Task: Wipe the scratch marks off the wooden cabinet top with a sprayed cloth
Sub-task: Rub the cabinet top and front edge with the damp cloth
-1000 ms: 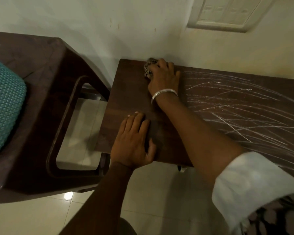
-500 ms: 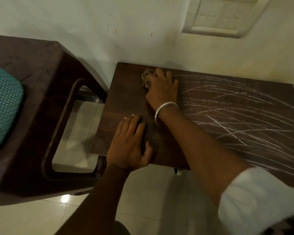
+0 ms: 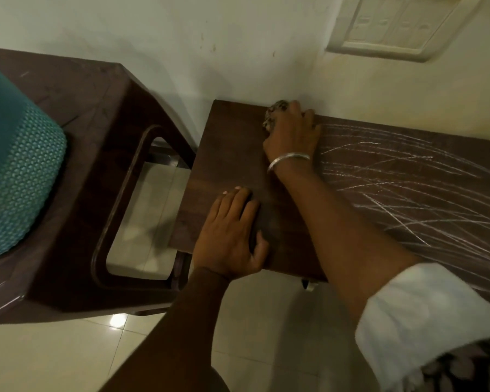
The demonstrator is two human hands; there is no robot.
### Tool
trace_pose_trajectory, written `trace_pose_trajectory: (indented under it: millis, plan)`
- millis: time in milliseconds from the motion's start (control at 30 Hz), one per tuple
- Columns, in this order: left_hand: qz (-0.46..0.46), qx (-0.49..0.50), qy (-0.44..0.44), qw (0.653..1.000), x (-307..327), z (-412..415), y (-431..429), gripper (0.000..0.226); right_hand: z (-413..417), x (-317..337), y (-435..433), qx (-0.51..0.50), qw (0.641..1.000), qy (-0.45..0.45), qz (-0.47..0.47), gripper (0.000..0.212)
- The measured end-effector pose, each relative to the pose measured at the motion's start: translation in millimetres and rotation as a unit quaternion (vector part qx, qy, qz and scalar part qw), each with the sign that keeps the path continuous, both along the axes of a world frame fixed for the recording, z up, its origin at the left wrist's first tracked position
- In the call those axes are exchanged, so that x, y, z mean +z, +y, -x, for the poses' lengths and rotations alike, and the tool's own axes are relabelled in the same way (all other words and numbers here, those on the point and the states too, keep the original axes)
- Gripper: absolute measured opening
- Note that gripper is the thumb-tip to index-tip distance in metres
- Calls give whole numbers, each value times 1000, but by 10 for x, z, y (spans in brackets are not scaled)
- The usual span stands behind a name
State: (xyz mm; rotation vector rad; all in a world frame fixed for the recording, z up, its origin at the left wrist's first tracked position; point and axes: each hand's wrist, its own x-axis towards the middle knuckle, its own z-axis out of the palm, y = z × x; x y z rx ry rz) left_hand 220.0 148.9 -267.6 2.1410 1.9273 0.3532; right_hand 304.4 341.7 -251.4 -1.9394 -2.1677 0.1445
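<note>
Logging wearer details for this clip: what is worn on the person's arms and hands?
The right hand has a plain silver-coloured bangle at the wrist, and the right arm has a white sleeve rolled or pushed up the forearm, with a dark patterned fabric showing below it. The left hand and its forearm are bare: no glove, ring or sleeve shows.

Layout: cabinet top against the wall, chair to its left.

Right hand (image 3: 292, 134) on cloth (image 3: 275, 114) at the back edge of the cabinet top (image 3: 227, 154), touching the wall (image 3: 238, 52). Left hand (image 3: 229, 236) flat on the front edge, nearer the viewer. Scratch marks (image 3: 408, 188) lie right of both hands. Chair (image 3: 96, 137) stands left of the cabinet; cushion (image 3: 17, 179) on its seat. Switch panel (image 3: 393, 24) on the wall above the cabinet top.
</note>
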Motion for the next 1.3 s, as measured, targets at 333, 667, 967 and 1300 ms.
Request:
trace_pose_trajectory:
  millis: [333,667,967,1300]
  plan:
    - [8,1,0,1000,18,40,-3,62,-209,-112,-190,3,999,15,-41,26]
    - [12,1,-5,1000,30,33,7,62,-325,-132,-354,-18,999,28,-35,25]
    - [12,2,-2,1000,57,25,-3,62,-368,-15,77,-26,999,15,22,39]
    - [-9,-9,15,1000,36,20,0,59,-538,15,44,-9,1000,17,-14,35]
